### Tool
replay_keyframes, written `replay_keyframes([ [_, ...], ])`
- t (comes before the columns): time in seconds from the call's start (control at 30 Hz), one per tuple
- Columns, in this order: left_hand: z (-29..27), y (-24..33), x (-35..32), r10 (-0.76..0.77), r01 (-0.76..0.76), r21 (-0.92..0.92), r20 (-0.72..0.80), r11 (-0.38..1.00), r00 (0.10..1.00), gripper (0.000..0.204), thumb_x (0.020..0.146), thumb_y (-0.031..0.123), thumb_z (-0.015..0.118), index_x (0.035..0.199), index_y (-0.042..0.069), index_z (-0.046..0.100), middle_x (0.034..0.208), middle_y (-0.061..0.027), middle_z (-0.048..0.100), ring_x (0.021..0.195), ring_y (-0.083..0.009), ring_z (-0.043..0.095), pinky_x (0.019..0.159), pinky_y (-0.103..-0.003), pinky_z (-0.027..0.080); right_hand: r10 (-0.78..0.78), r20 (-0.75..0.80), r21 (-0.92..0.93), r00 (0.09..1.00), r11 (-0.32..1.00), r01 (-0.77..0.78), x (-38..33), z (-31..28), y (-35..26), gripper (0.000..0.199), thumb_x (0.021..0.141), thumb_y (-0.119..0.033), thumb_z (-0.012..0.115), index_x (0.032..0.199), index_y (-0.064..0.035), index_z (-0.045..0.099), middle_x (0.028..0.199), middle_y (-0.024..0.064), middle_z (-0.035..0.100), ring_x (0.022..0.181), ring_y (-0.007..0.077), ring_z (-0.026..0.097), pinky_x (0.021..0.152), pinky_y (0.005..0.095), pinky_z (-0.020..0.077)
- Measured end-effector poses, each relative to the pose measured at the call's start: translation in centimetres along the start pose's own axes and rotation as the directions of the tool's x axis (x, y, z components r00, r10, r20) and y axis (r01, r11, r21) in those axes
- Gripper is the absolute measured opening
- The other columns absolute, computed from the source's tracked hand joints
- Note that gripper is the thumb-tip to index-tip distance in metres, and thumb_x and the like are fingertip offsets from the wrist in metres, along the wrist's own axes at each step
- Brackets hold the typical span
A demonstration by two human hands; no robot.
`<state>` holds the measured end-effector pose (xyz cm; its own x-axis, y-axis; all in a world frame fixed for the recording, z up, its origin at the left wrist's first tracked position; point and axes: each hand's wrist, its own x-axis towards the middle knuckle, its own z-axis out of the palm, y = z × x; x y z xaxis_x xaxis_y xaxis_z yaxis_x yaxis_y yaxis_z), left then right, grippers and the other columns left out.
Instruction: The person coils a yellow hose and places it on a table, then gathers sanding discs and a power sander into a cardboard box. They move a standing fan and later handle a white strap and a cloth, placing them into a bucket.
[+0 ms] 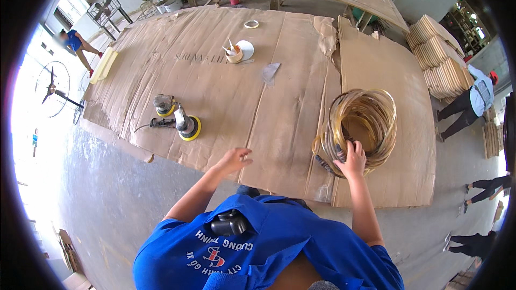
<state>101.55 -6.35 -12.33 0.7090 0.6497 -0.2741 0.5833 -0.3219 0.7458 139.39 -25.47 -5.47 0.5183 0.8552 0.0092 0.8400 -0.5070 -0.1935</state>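
A thick coil of translucent amber air hose (389, 123) lies at the right of a cardboard-covered table (290, 91). My right hand (352, 160) is closed on the near side of the coil, beside a dark hose fitting (324, 164). Over the table's near edge hovers my left hand (235, 161), empty, its fingers loosely bent and apart. Two disc sanders with yellow-edged pads sit left of it: a larger one (186, 124) and a smaller one (164, 104) behind.
Farther back are a tub with brushes (233, 55), a white lid (246, 49), a tape roll (251, 23) and a grey scrap (271, 73). Stacked wooden panels (442, 59) stand at right, near a person in light blue (480, 92). Another person (78, 45) is far left.
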Motion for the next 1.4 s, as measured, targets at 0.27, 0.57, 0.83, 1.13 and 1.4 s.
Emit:
replay_keyframes([
  [0.27,-13.6,-5.3,21.6,-0.155,0.180,-0.006,-0.542,0.984,0.826,0.048,0.075,0.021,0.065,0.119,0.007,0.052,0.103,-0.0176,0.059,0.096,-0.0313,0.056,0.085,-0.040,0.045,-0.256,-0.274,0.275,0.927,0.903,0.331,3.0,-2.9,-10.8,0.057,0.066,-0.021,0.073,0.115,-0.0021,0.050,0.117,0.0167,0.047,0.112,0.0343,0.043,0.094,0.0468,0.0346],
  [0.57,-18.6,-12.4,37.0,-0.033,0.213,0.180,-0.683,0.960,0.730,0.038,0.073,0.013,0.068,0.109,0.011,0.055,0.121,-0.0275,0.043,0.118,-0.0367,0.040,0.096,-0.040,0.039,0.273,0.751,0.551,0.601,0.240,-0.799,7.0,13.0,-14.2,0.046,0.082,-0.045,0.061,0.068,-0.0018,0.057,0.053,0.0080,0.059,0.038,0.0158,0.055,0.034,0.0251,0.0430],
  [0.83,-19.6,-13.3,25.7,0.306,-0.176,0.279,-0.541,0.944,0.784,0.018,0.068,0.003,0.068,0.083,0.007,0.058,0.116,-0.0189,0.047,0.109,-0.0360,0.047,0.085,-0.041,0.044,0.293,0.804,0.472,0.518,0.216,-0.855,8.0,13.5,-13.3,0.051,0.084,-0.048,0.056,0.060,-0.0030,0.056,0.047,0.0075,0.055,0.034,0.0174,0.053,0.031,0.0263,0.0398],
  [1.13,-19.4,-9.6,21.4,0.345,-0.276,-0.208,0.493,0.938,0.799,0.018,0.068,-0.002,0.056,0.084,0.006,0.061,0.105,-0.0096,0.059,0.095,-0.0229,0.057,0.079,-0.033,0.046,0.317,0.825,0.431,0.468,0.184,-0.884,8.3,13.5,-13.3,0.052,0.084,-0.048,0.056,0.060,-0.0021,0.057,0.046,0.0074,0.054,0.034,0.0177,0.053,0.030,0.0264,0.0387],
  [1.4,-23.0,-6.9,42.4,0.311,-0.299,0.514,0.065,0.804,0.948,0.013,0.072,0.015,0.065,0.083,0.009,0.066,0.086,-0.0120,0.063,0.084,-0.0281,0.061,0.074,-0.038,0.049,0.330,0.830,0.403,0.449,0.203,-0.893,8.5,13.1,-13.5,0.055,0.084,-0.051,0.055,0.060,-0.0020,0.057,0.047,0.0076,0.055,0.034,0.0167,0.053,0.031,0.0249,0.0383],
])
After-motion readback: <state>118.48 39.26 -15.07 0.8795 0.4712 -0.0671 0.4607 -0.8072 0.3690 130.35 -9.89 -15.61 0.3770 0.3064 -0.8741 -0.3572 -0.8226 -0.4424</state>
